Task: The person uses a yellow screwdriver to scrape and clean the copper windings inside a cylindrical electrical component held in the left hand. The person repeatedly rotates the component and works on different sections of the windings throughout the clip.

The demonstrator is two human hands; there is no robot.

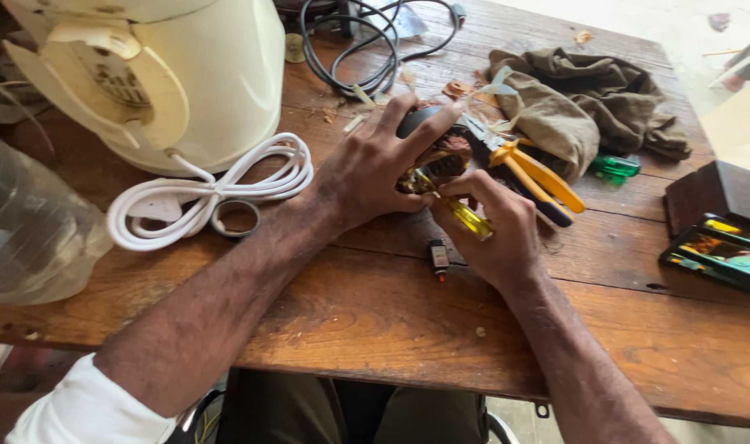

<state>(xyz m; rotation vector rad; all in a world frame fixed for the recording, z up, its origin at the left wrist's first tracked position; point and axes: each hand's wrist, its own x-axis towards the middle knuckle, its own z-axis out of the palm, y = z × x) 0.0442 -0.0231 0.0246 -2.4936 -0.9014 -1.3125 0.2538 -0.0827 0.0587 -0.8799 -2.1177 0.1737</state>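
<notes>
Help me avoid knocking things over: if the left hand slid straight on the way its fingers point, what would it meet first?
Probably the yellow-handled pliers just beyond the left hand, then the olive cloth; depth is unclear.

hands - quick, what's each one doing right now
Left hand: closed over a small dark motor part, holding it.
Right hand: closed on a yellow-handled screwdriver.

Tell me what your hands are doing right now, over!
Left hand pressing down on small dark motor part. Right hand working yellow-handled screwdriver into it. Yellow pliers close beside.
</notes>
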